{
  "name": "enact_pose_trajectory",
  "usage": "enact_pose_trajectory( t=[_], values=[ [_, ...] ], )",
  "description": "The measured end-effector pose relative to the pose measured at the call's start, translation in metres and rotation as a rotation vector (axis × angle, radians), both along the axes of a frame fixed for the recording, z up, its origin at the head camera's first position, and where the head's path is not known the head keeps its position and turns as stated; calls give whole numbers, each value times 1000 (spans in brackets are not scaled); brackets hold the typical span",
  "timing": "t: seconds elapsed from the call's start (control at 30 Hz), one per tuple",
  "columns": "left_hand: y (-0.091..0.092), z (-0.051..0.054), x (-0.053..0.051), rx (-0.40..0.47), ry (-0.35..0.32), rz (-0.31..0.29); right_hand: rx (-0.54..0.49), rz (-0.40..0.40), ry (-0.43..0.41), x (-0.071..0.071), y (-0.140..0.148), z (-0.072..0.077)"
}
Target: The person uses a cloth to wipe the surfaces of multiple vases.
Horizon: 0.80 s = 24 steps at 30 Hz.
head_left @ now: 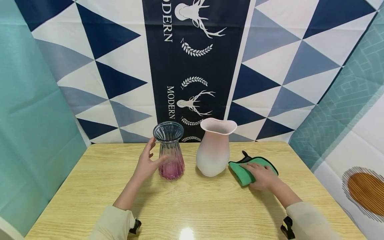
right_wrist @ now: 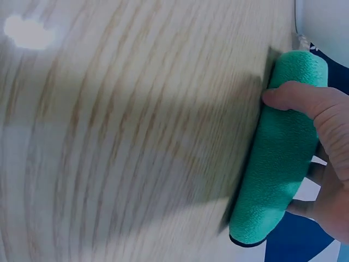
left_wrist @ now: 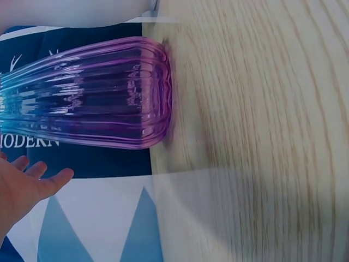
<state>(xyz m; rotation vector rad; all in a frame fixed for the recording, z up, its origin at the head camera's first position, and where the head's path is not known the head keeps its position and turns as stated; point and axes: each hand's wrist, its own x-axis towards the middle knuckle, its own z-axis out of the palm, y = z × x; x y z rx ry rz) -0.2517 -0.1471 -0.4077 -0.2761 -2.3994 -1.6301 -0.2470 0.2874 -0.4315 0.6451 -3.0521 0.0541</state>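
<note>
A ribbed glass vase (head_left: 173, 165), bluish-grey at its flared top and pink-purple at its base, stands upright on the table. Beside its left side my left hand (head_left: 149, 164) has thumb and fingers spread; the left wrist view shows a gap between this hand and the vase (left_wrist: 103, 98). At the right lies a folded green cloth (head_left: 244, 174) with black edging and a black loop. My right hand (head_left: 261, 176) holds it from above: in the right wrist view the thumb lies across the front fold of the cloth (right_wrist: 275, 158), with the fingers over its top, partly hidden.
Between the glass vase and the cloth stands a pink-and-white vase (head_left: 213, 153) with a wavy rim. A patterned curtain (head_left: 126, 66) hangs right behind the wooden table (head_left: 192, 203). Teal fabric (head_left: 39, 116) borders the left side, more fabric (head_left: 339, 133) the right.
</note>
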Motion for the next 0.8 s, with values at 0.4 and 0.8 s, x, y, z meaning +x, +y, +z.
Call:
enact_pose_trajectory(
  t=[0.4, 0.8],
  values=[
    [7, -2, -3, -10, 6, -12, -19, 6, 98, -6, -1, -11],
    [11, 0, -11, 6, 19, -39, -126, 18, 192, -16, -4, -21]
  ],
)
